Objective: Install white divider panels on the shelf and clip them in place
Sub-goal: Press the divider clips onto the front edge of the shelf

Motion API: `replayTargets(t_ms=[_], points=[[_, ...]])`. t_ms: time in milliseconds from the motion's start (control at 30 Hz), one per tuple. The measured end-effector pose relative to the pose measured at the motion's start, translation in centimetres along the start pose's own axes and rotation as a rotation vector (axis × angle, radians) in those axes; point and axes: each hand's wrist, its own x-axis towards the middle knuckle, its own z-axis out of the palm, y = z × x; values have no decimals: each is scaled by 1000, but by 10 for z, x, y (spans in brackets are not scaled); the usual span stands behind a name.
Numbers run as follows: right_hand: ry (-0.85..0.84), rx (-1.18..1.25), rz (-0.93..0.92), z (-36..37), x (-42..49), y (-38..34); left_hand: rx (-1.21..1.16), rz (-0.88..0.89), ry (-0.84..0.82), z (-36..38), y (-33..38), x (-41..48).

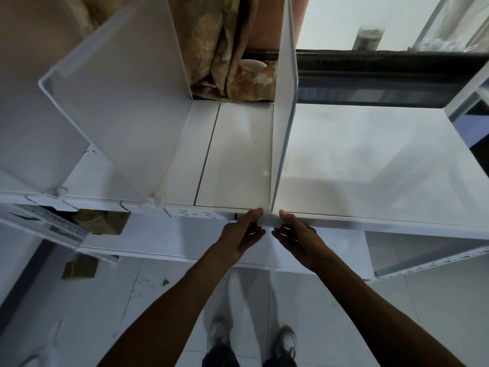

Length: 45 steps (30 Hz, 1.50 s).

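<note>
Two dividers (127, 107) already clipped at left. Third divider (284, 123) stands upright on the shelf (370, 160); both hands' fingers (255, 214) pinch its clip (269, 219) at the front edge. Right bay still open.

White divider panel (284, 107) upright on shelf (370, 154).

An upright white divider panel (284, 107) stands on the flat white metal shelf (370, 160), right of another white panel (124, 102).
</note>
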Motion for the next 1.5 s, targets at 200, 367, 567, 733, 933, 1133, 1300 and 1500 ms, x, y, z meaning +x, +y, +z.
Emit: replayTargets(t_ms=[200, 367, 567, 733, 933, 1133, 1300, 1500], points=[[-20, 33, 9, -1, 3, -1, -59, 5, 49, 2, -3, 1], [-32, 72, 3, 0, 3, -1, -70, 14, 106, 5, -6, 3], [-24, 73, 7, 4, 0, -1, -54, 26, 107, 4, -8, 6], [-22, 64, -5, 10, -2, 2, -29, 41, 82, -2, -6, 7], [-48, 53, -16, 22, 1, 10, -35, 74, 83, -16, -1, 6], [-68, 42, -15, 39, 10, 22, -39, 57, 131, -33, 13, 2], [-76, 62, -29, 38, 11, 24, -29, 54, 111, -34, 15, -1], [-42, 46, -31, 42, 8, 24, -66, 32, 135, -33, 15, 0]])
